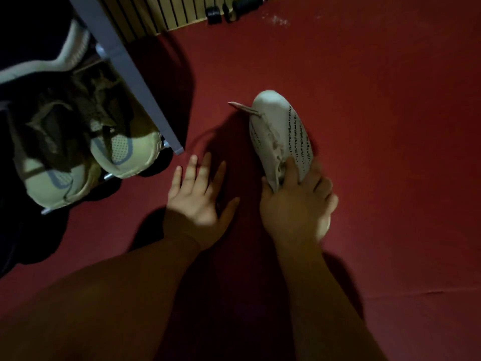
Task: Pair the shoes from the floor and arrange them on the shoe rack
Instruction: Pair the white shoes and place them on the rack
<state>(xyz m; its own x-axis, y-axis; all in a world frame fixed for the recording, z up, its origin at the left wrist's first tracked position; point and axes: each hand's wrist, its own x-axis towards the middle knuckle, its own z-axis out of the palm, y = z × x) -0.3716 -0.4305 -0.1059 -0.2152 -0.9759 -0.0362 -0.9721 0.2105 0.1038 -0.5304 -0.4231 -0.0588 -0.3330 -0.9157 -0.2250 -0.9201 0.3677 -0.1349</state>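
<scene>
A white shoe (278, 128) with rows of small black marks and a pinkish tag lies on the red floor, toe pointing away. My right hand (299, 201) grips its heel end, fingers wrapped over the opening. To its left, my left hand (199, 194) hovers with fingers spread and nothing in it. At the left stands the shoe rack (130, 74), seen by its grey frame bar. A pair of cream sneakers (119, 149) with light blue trim sits on it, toes toward me.
The red floor (377, 152) stretches to the right and ahead. A slatted wooden panel (166, 11) runs along the far edge, with dark round objects (216, 14) beside it. More white-soled footwear (70, 48) shows dimly higher in the rack. Dark shadow lies under the rack.
</scene>
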